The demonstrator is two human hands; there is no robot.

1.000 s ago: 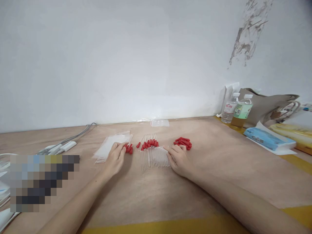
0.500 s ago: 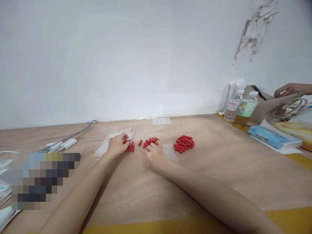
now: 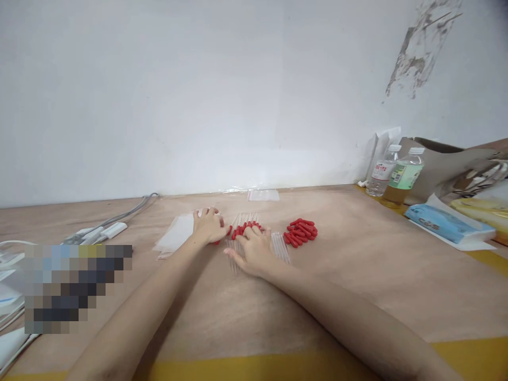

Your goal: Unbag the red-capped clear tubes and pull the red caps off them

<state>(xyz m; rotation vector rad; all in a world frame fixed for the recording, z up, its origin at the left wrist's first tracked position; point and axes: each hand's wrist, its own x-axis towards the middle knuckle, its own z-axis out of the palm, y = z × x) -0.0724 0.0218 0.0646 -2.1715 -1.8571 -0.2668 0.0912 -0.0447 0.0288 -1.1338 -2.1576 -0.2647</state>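
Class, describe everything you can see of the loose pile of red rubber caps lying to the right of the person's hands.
The pile of red rubber caps is a small heap of short, bright red, tube-shaped pieces, matte and rubbery in look, lying crisscrossed on the wooden tabletop. Neither hand touches it. The right hand rests flat to its left, on a row of clear glass tubes whose nearest ones lie just beside the heap.

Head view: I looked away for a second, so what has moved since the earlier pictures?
The right hand slid left from the row's right edge and now lies flat on the clear tubes. The left hand shifted right and away, covering the small red caps beside the plastic bags. The loose red cap pile and the bottles stayed put.
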